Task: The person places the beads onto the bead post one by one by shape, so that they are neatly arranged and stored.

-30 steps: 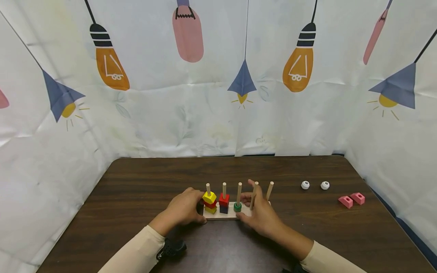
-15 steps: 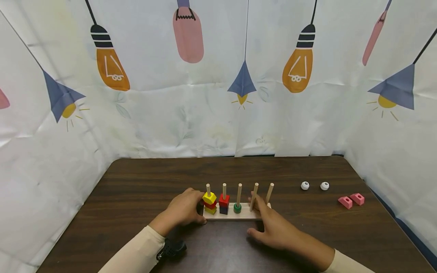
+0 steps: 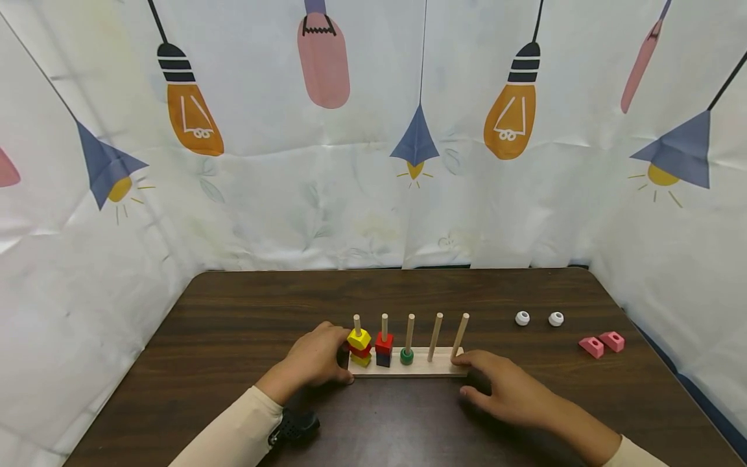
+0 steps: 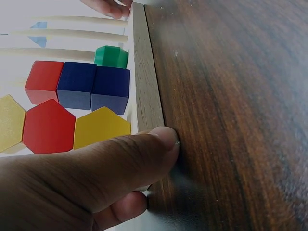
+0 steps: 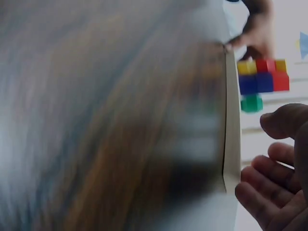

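Observation:
A pale wooden peg board [image 3: 423,370] stands on the table with its five-peg row reduced here to several upright pegs. My left hand [image 3: 315,353] grips the board's left end, its thumb [image 4: 144,149] on the front edge. The leftmost peg carries yellow and red hexagonal blocks [image 4: 48,126]. On the second peg, a red cube [image 3: 384,344] tops two dark blue cubes [image 4: 77,84]. A green block [image 3: 406,356] sits low on the middle peg; the two right pegs are bare. My right hand [image 3: 508,392] is at the board's right end, fingers loosely extended, holding nothing.
To the right on the brown table [image 3: 262,305] lie two white beads [image 3: 522,318] [image 3: 556,319] and two pink blocks [image 3: 592,347] [image 3: 612,341]. A printed white curtain [image 3: 350,214] hangs behind and along the sides.
My right hand has moved right, from around the middle and fourth pegs to the board's right end. My left hand keeps its grip, and the blocks stay put.

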Motion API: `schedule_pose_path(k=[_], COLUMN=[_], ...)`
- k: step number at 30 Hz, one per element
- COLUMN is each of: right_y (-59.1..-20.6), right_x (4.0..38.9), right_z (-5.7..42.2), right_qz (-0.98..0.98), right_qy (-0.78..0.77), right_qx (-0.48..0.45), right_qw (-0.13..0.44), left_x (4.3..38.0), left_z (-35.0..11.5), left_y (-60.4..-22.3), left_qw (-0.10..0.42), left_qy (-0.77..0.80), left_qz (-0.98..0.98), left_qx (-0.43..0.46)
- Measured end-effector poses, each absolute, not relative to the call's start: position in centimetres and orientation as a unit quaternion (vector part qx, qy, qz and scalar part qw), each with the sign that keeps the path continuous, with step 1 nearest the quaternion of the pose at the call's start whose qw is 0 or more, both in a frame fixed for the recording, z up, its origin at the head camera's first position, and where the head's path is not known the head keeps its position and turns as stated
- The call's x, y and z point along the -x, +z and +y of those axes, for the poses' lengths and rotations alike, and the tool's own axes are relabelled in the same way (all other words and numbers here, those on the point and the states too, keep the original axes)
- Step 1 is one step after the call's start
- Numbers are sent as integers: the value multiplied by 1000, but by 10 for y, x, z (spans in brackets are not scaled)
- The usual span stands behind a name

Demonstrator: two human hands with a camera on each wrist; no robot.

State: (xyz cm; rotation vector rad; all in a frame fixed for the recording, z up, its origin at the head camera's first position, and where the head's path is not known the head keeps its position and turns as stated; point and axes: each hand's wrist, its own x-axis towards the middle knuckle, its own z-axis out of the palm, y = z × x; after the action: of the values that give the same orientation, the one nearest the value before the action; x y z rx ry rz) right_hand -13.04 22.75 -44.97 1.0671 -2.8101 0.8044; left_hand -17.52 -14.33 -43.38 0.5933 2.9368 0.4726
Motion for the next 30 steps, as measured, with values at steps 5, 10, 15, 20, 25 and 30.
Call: schedule_pose_path(k=[5,10,15,20,25,30], right_y=[-451,-453,-450,-446,-445,-446], right_x=[140,153,166,177,186,190], right_z=[245,261,277,293,303,306], right_qz=[-907,-919,-937,-941,-950,-957], right_qy=[255,244,235,247,248,248], right_qx=[-333,-294,-210,-155,-117,-97], right_qw=[40,100,150,170,151,116], left_x=[176,175,175,174,174,174], left_z=[-145,-144,-143,-143,-143,-143], left_y=[-436,-435,-434,-432,-432,-432], left_qw=[52,51,53,54,54,54], left_qy=[154,154,155,156,154,154], left_qz=[967,967,967,966,967,967], left_qx=[-197,-197,-196,-197,-197,-197])
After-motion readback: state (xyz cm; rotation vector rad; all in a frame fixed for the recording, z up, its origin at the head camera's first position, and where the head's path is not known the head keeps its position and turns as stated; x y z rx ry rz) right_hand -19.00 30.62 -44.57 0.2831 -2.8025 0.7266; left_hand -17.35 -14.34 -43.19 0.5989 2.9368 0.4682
